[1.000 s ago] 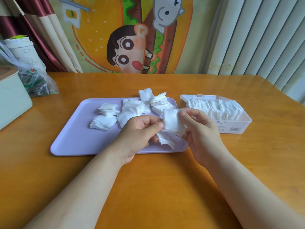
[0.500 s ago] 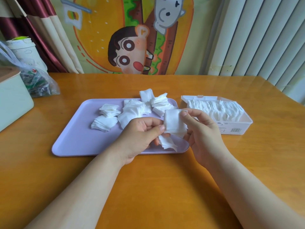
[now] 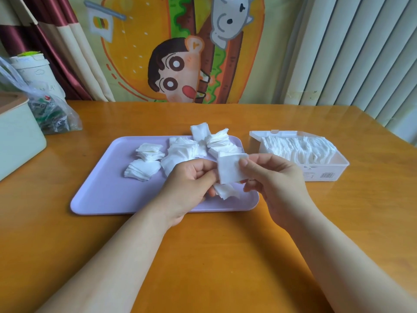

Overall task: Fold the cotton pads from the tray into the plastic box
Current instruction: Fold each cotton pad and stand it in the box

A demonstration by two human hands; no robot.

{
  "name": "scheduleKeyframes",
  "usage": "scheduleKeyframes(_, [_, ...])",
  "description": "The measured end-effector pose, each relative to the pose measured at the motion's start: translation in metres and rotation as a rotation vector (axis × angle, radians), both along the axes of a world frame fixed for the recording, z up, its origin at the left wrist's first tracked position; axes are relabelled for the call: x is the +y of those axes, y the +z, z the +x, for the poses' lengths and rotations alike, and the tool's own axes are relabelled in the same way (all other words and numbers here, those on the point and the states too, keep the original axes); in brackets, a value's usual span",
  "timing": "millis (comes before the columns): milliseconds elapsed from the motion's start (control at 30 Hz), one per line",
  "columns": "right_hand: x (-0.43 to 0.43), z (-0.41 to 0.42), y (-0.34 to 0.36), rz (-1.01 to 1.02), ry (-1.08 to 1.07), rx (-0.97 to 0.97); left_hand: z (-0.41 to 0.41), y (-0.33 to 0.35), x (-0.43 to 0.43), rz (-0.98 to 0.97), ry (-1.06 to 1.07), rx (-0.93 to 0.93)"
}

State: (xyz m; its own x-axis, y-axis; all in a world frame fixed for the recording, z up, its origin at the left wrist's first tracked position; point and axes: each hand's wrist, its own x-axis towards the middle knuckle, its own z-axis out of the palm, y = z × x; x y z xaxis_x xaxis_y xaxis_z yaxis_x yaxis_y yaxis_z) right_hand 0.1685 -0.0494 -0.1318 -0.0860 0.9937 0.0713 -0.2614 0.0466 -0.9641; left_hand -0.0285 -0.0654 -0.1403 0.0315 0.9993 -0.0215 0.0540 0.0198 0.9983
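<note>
- A pale green box (image 3: 18, 136) is cut off by the left edge of the view, with a clear plastic bag (image 3: 54, 114) just behind it. Both are well apart from the tray.
- The lavender tray (image 3: 97, 190) lies with its long axis left to right on the wooden table (image 3: 225, 263). Its left half and near strip are bare.
- Loose stacks of cotton pads (image 3: 146, 163) lie across the tray's far half. One stack juts over the far rim.
- Bare table runs from the tray's near rim toward the viewer, crossed only by the two forearms.
- The left hand (image 3: 189, 186) hangs over the tray's right near part. Its fingers are curled and its thumb and fingertips pinch the left edge of the held cotton pad (image 3: 230, 169).
- That pad is nearly square, so it has no clear long axis. It stands upright above the tray with its flat face toward the viewer and its top edge about level.
- A second, crumpled pad (image 3: 225, 190) hangs just below it. Which fingers hold it cannot be told.
- The right hand (image 3: 277, 184) pinches the held pad's right edge, thumb on its face.
- A strip of bare table separates the tray's right rim from the plastic box (image 3: 325, 173).
- The box's long axis runs left to right, and its lid is open at the far side. It holds a row of folded pads (image 3: 297, 147) standing on edge.
</note>
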Motion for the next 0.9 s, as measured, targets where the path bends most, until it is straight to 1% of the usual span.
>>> scheduleKeyframes(167, [0.001, 0.001, 0.001, -0.013, -0.054, 0.016, -0.001, 0.001, -0.001, 0.019, -0.011, -0.003])
scheduleKeyframes(333, [-0.001, -0.004, -0.003, -0.002, -0.106, -0.071, 0.0, 0.001, -0.002, 0.042, -0.033, 0.01])
scheduleKeyframes(467, [-0.001, -0.005, -0.004, 0.005, -0.143, -0.105, -0.001, 0.001, -0.002, 0.05, -0.048, 0.004])
scheduleKeyframes(533, [-0.001, -0.006, -0.006, 0.015, -0.144, -0.11, -0.002, 0.0, -0.002, 0.055, -0.062, 0.005])
scheduleKeyframes(767, [-0.002, -0.009, -0.009, -0.006, -0.102, -0.031, -0.003, 0.001, -0.001, 0.037, -0.082, -0.011])
scheduleKeyframes(833, [-0.003, -0.011, -0.01, 0.001, -0.115, -0.048, -0.002, 0.003, -0.001, 0.015, -0.097, -0.065])
scheduleKeyframes(900, [-0.004, -0.013, -0.01, 0.01, -0.12, -0.074, -0.002, 0.003, -0.002, 0.017, -0.084, -0.038])
